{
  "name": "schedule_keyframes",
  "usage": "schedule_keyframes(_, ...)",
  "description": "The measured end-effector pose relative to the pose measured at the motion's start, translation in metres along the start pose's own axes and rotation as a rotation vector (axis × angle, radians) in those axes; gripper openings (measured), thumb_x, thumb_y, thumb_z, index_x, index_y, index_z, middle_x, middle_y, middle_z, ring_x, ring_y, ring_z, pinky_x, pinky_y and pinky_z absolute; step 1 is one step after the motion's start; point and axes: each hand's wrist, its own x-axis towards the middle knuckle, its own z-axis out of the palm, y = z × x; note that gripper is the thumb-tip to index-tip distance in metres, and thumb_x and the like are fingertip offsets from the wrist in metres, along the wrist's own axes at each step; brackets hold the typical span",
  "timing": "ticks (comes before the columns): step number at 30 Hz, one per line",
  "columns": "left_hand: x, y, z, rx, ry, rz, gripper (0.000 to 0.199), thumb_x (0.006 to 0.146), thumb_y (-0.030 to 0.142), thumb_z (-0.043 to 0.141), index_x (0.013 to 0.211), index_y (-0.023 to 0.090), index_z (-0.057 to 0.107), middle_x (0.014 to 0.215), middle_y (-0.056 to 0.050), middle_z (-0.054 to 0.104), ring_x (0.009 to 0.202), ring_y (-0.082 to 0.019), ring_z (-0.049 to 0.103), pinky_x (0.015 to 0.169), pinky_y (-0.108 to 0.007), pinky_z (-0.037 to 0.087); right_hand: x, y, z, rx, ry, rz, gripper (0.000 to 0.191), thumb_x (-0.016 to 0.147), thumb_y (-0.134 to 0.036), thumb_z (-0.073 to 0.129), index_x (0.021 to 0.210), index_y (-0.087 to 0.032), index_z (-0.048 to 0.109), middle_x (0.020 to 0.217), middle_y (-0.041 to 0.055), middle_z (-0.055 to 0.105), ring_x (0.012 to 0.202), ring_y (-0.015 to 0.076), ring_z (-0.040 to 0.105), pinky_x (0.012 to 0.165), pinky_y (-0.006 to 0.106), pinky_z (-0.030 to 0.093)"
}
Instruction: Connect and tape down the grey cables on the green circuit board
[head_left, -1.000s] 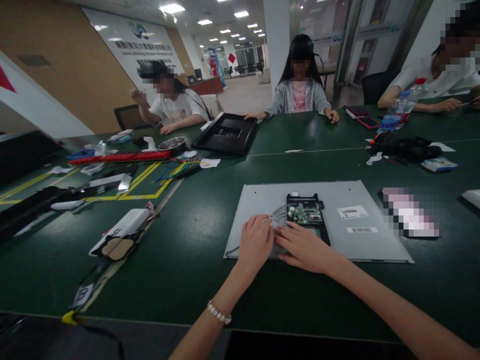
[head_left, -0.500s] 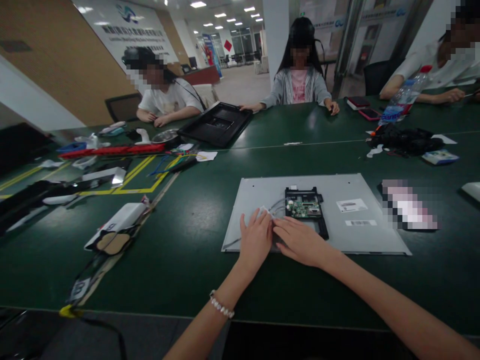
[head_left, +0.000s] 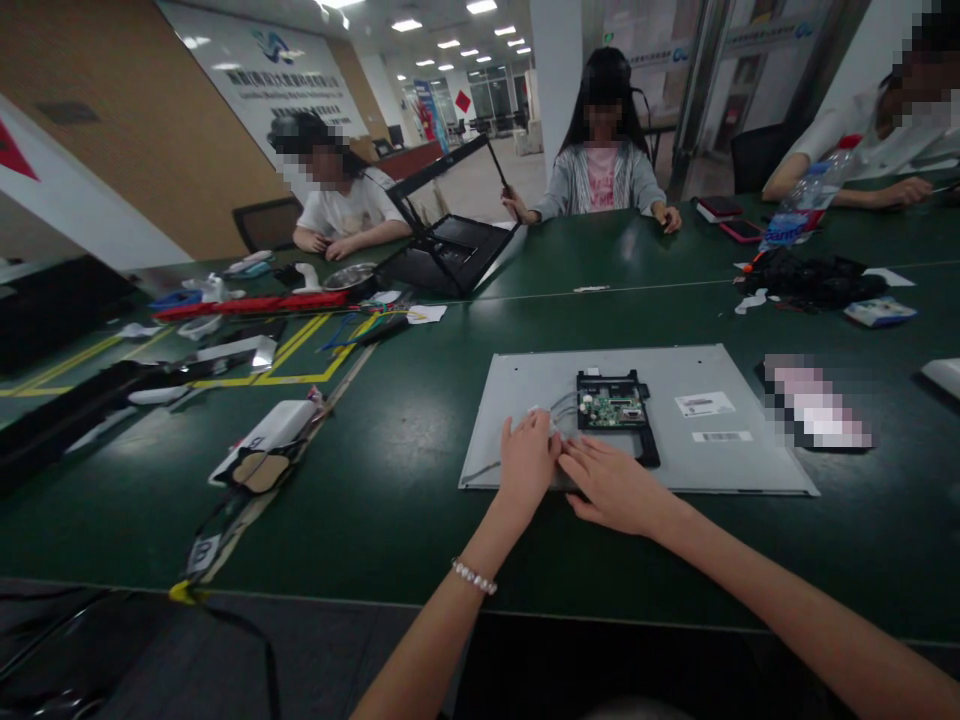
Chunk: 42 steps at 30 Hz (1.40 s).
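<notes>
A flat grey metal panel (head_left: 720, 370) lies on the green table, with two white labels on its right part. Near its middle sits a black frame (head_left: 646, 445) holding a green circuit board (head_left: 611, 408), from which grey cables (head_left: 562, 402) run left. My left hand (head_left: 529, 455) rests over the panel's left part by the cables, its fingers bent around something I cannot make out. Beside it, my right hand (head_left: 615, 480) lies at the panel's front edge, fingers stretched toward my left hand and touching it.
A phone (head_left: 817, 405) lies right of the panel. Left are a white battery-like pack (head_left: 266, 445), cables and a red strip (head_left: 262, 303). Across the table a person's hand (head_left: 517, 205) holds a black frame (head_left: 442, 168) above a black cover (head_left: 469, 245). A bottle (head_left: 799, 215) stands back right.
The person across the table has raised a black frame off the black cover. My hands remain together at the panel, and the view has shifted slightly.
</notes>
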Motion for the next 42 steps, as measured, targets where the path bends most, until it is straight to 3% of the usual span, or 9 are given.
schedule_keyframes(4, 0.005, 0.0, -0.008, -0.022, -0.016, -0.054, 0.023, 0.087, 0.022, 0.054, 0.11, 0.019, 0.054, 0.114, -0.013, 0.067, 0.108, -0.028, 0.061, 0.103, -0.057, 0.031, -0.014, 0.008, -0.015, 0.078, 0.024, 0.053, 0.039, 0.091, -0.028, 0.048, 0.127, -0.012, 0.051, 0.127, 0.0162, 0.062, 0.121, 0.0262, 0.056, 0.109, 0.045, 0.036)
schedule_keyframes(7, 0.012, -0.002, -0.015, -0.042, -0.051, -0.031, 0.019, 0.084, 0.023, 0.059, 0.103, 0.019, 0.057, 0.108, -0.011, 0.068, 0.109, -0.03, 0.059, 0.101, -0.061, 0.031, -0.03, 0.032, -0.032, 0.13, 0.098, 0.219, 0.045, 0.093, -0.032, 0.046, 0.136, -0.016, 0.045, 0.133, 0.0143, 0.058, 0.123, 0.0267, 0.054, 0.104, 0.047, 0.041)
schedule_keyframes(11, 0.022, -0.003, -0.019, -0.054, 0.015, 0.014, 0.02, 0.084, 0.022, 0.06, 0.104, 0.02, 0.057, 0.132, -0.013, 0.056, 0.126, -0.032, 0.047, 0.103, -0.066, 0.027, -0.051, 0.083, -0.046, 0.196, 0.192, 0.459, 0.055, 0.092, -0.042, 0.045, 0.143, -0.021, 0.036, 0.138, 0.0123, 0.054, 0.123, 0.0294, 0.054, 0.102, 0.051, 0.043)
schedule_keyframes(17, 0.038, 0.004, -0.019, -0.093, 0.102, 0.066, 0.027, 0.09, 0.021, 0.052, 0.117, 0.021, 0.054, 0.143, -0.013, 0.047, 0.138, -0.031, 0.034, 0.108, -0.064, 0.026, -0.072, 0.156, -0.035, 0.114, 0.211, 0.569, 0.066, 0.089, -0.047, 0.045, 0.147, -0.017, 0.032, 0.147, 0.0156, 0.044, 0.135, 0.0307, 0.041, 0.11, 0.05, 0.034)
schedule_keyframes(21, 0.042, 0.018, -0.013, -0.133, 0.066, 0.124, 0.031, 0.092, 0.023, 0.049, 0.123, 0.021, 0.051, 0.143, -0.013, 0.048, 0.138, -0.028, 0.035, 0.11, -0.058, 0.028, -0.089, 0.181, -0.018, 0.0, 0.189, 0.648, 0.065, 0.09, -0.046, 0.041, 0.146, -0.014, 0.034, 0.148, 0.0182, 0.041, 0.139, 0.0343, 0.033, 0.11, 0.055, 0.031)
schedule_keyframes(25, 0.037, 0.034, -0.005, -0.148, 0.008, 0.248, 0.037, 0.093, 0.027, 0.048, 0.13, 0.019, 0.046, 0.145, -0.013, 0.044, 0.141, -0.027, 0.032, 0.112, -0.054, 0.029, -0.103, 0.186, -0.007, -0.059, 0.144, 0.725, 0.067, 0.091, -0.051, 0.037, 0.146, -0.012, 0.035, 0.149, 0.0196, 0.038, 0.141, 0.0362, 0.029, 0.108, 0.056, 0.032)
schedule_keyframes(30, 0.02, 0.056, -0.003, -0.104, -0.022, 0.382, 0.042, 0.093, 0.029, 0.049, 0.134, 0.017, 0.044, 0.15, -0.014, 0.038, 0.143, -0.027, 0.026, 0.114, -0.053, 0.026, -0.11, 0.18, 0.002, -0.151, 0.024, 0.725, 0.064, 0.093, -0.055, 0.032, 0.146, -0.019, 0.037, 0.155, 0.0159, 0.031, 0.143, 0.0359, 0.023, 0.11, 0.055, 0.028)
schedule_keyframes(36, -0.002, 0.087, -0.005, -0.108, -0.076, 0.632, 0.045, 0.093, 0.035, 0.051, 0.134, 0.019, 0.044, 0.151, -0.013, 0.037, 0.145, -0.024, 0.024, 0.117, -0.048, 0.025, -0.107, 0.172, 0.008, -0.239, 0.034, 0.713, 0.064, 0.094, -0.053, 0.026, 0.147, -0.02, 0.035, 0.156, 0.0162, 0.029, 0.143, 0.0363, 0.021, 0.11, 0.056, 0.026)
schedule_keyframes(42, -0.011, 0.09, -0.01, -0.112, -0.099, 0.623, 0.044, 0.095, 0.035, 0.046, 0.135, 0.018, 0.043, 0.15, -0.012, 0.038, 0.145, -0.024, 0.024, 0.117, -0.048, 0.024, -0.089, 0.152, 0.007, -0.225, 0.049, 0.754, 0.07, 0.093, -0.057, 0.029, 0.147, -0.013, 0.035, 0.154, 0.0223, 0.029, 0.143, 0.041, 0.02, 0.109, 0.058, 0.024)
